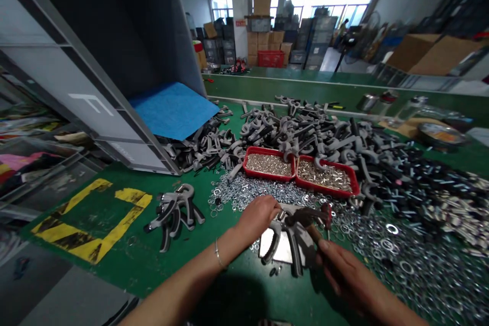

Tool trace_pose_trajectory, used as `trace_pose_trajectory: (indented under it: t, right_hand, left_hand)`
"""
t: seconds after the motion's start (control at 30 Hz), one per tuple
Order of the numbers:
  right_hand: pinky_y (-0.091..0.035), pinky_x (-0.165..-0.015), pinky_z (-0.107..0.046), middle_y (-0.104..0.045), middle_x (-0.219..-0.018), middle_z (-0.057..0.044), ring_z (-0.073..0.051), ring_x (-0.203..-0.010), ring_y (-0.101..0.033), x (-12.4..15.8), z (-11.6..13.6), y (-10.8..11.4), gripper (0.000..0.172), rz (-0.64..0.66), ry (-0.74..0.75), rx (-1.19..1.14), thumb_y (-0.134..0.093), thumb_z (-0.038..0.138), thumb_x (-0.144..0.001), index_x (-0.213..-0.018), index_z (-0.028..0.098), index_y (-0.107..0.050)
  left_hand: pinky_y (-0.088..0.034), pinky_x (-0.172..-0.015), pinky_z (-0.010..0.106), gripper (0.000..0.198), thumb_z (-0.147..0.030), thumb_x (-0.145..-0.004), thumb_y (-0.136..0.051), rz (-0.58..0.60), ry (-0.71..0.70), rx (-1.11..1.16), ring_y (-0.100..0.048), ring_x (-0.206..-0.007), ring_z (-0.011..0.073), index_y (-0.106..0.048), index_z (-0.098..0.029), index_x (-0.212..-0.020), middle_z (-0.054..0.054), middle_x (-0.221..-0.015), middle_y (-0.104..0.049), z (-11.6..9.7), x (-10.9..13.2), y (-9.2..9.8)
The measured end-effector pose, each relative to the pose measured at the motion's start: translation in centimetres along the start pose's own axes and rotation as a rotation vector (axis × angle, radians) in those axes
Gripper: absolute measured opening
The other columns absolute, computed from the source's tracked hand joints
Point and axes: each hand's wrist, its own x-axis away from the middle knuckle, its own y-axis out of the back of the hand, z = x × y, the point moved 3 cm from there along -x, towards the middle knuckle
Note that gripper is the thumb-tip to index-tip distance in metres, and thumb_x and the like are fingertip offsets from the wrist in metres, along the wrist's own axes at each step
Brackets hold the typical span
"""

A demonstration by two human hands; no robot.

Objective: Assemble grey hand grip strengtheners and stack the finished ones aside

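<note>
My left hand (260, 216) is closed at the upper end of a grey and black spring clamp (294, 252), its fingertips hiding part of the clamp. The clamp lies with its handles pointing toward me on a small metal plate (265, 247). In my right hand (342, 267) is a hammer (315, 234), held by its wooden handle, with the dark head over the clamp's upper end. A screwdriver-like tool with a red handle (327, 214) lies just beyond the hammer. Small dark pieces (273, 271) rest beside the plate.
Two red trays (269, 177) of small metal pins stand behind my hands. Loose washers (382, 244) spread around them. Clamp parts (305, 130) are heaped behind. Several clamps (175, 214) lie left, near yellow tape (80, 242) and a tipped grey crate (95, 107).
</note>
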Motion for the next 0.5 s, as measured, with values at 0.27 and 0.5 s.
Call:
trace_pose_trajectory:
  t: [0.27,0.5]
  right_hand:
    - [-0.02,-0.024,-0.012,-0.042,-0.039,0.011,-0.002,-0.025,-0.02,0.0,-6.4,-1.2,0.052,-0.231,-0.117,-0.523,-0.057,0.073,-0.08,-0.081,0.022,-0.05]
    - [-0.023,-0.024,-0.012,-0.043,-0.041,0.012,-0.002,-0.025,-0.024,-0.5,-5.8,-0.8,0.046,-0.179,-0.102,-0.553,-0.059,0.067,-0.082,-0.081,0.022,-0.052]
  left_hand:
    - [-0.046,-0.078,0.029,0.018,-0.02,-0.091,-0.054,0.009,0.025,-0.022,-0.063,-0.085,0.019,-0.068,-0.018,-0.081,0.004,-0.088,-0.068,0.3,-2.7,-1.7]
    - [-0.047,-0.08,0.031,0.015,-0.021,-0.094,-0.053,-0.001,0.001,-0.153,-0.062,-0.087,0.0199,-0.066,-0.017,-0.087,0.006,-0.091,-0.067,0.2,-2.3,-2.4]
